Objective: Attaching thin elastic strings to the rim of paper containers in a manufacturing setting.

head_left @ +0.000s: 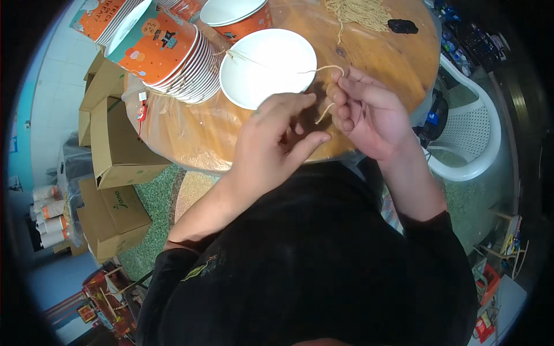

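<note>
A white-lined paper bucket (232, 86) lies with its mouth toward me at the middle of the table. Thin tan string (324, 67) stretches from a knot at its left rim, across its mouth, to my right hand (375, 112). The right fingertips pinch that string, and a loose end hangs below them. Just below the bucket is my left hand (268, 141), thumb and fingers apart with nothing between them. A nested stack of orange paper buckets (164, 43) leans to the left, tan string visible near the lower rims.
More orange buckets (248, 26) stand behind. A bundle of tan string (360, 14) and a small black object (403, 26) lie at the far right of the round wooden table (179, 135). Cardboard boxes (118, 222) sit at left; a white plastic chair (485, 121) is at right.
</note>
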`<move>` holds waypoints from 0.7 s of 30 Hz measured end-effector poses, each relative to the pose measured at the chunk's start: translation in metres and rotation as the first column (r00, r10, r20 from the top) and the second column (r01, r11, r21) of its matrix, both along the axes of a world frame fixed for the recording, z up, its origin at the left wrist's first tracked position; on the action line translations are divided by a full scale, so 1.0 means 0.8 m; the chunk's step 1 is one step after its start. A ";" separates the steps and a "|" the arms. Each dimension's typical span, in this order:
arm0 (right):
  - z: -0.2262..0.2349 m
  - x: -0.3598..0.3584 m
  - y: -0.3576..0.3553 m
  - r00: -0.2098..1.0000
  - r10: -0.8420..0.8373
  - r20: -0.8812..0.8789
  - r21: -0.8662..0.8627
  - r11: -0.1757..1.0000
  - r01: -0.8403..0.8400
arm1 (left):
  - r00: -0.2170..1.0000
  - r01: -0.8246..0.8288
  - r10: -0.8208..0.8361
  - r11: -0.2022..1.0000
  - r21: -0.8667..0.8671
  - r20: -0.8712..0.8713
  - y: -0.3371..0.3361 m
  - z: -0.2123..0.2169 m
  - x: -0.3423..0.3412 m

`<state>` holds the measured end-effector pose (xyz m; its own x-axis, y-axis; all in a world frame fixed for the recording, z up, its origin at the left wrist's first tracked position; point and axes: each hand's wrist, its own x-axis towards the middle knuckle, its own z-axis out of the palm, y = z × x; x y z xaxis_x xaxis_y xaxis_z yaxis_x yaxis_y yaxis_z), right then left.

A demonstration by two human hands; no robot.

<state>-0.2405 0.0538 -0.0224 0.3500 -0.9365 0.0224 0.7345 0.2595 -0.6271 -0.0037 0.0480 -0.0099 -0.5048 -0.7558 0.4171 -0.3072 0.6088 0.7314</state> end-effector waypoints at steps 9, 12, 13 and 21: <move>-0.009 0.001 0.009 0.999 -0.050 0.006 0.106 0.993 0.049 | 0.999 -0.006 0.012 0.989 0.145 -0.041 0.001 -0.024 -0.005; -0.023 -0.005 0.009 0.998 -0.056 -0.012 0.114 0.992 0.057 | 1.000 -0.006 0.007 0.988 0.152 -0.008 0.003 -0.031 0.005; -0.032 -0.009 0.010 0.999 -0.036 -0.021 0.121 0.992 0.039 | 1.000 -0.007 0.006 0.990 0.139 0.009 0.004 -0.032 0.008; -0.041 0.037 0.055 0.627 -0.568 -0.533 -0.516 0.806 0.290 | 0.985 0.003 0.020 0.991 -0.136 0.173 0.003 -0.025 0.019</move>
<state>-0.2110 0.0982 -0.0556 -0.0363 -0.9495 0.3116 0.0828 -0.3136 -0.9459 0.0114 0.0503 -0.0302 -0.5724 -0.7030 0.4220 -0.4280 0.6952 0.5775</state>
